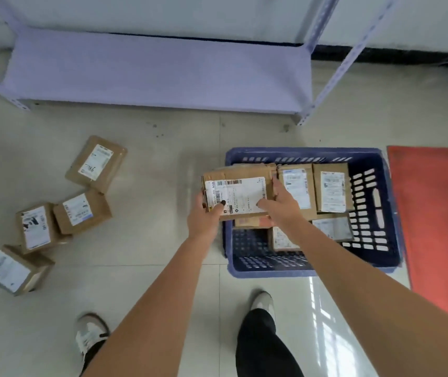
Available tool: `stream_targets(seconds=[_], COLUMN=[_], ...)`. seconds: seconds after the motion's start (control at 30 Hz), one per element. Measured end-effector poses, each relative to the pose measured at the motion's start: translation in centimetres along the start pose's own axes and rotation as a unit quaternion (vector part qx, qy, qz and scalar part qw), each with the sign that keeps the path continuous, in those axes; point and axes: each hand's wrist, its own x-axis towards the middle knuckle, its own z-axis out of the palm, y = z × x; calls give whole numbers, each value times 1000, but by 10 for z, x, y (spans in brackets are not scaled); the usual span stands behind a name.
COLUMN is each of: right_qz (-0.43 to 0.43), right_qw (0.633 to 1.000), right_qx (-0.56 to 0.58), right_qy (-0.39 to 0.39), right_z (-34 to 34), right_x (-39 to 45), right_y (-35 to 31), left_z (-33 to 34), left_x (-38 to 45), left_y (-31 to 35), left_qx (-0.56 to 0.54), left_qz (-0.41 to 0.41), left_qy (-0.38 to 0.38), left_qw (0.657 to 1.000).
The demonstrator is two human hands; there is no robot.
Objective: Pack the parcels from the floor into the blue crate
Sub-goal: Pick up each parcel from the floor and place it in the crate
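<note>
A brown cardboard parcel (237,193) with a white label hangs over the left rim of the blue crate (375,257). My left hand (206,216) grips its near left corner and my right hand (282,205) holds its right end. Inside the crate lie several labelled parcels, among them one (332,187) at the far right and one (282,239) near the front. On the floor to the left lie several more parcels: one (96,163) farthest back, a pair (81,212) (36,227) side by side, and one (16,270) nearest me.
A pale purple metal shelf rack (157,74) stands along the wall behind. A red mat (440,219) lies right of the crate. My two feet (91,333) (262,302) stand on the tiled floor close in front of the crate.
</note>
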Motion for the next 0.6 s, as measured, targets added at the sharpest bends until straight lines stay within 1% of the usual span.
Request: stream_targets(seconds=[0.1,0.23,0.3,0.4,0.5,0.6], right_qz=[44,111,139,144,145,145], right_qw=[999,993,989,987,986,985], right_qx=[1,-17,-24,-29,-44,-63], right_qy=[-4,-28,-47,-68,-63,-75], right_z=[-51,-83,-86,-79,-69,-60], right_x=[-5,-15,-21,-24,-13,-2], right_y=[38,90,111,132,141,146], left_z=[51,87,95,104,110,113], left_x=[-23,-51,-60,-62,-51,-37], left_y=[-6,-38,-58,-79,-85,-87], left_qx=[38,101,131,175,199,231], left_qz=[-16,-32,-56,-66,-88,-114], left_qy=[-27,-57,-58,-47,-30,-23], left_qw=[999,993,988,981,976,966])
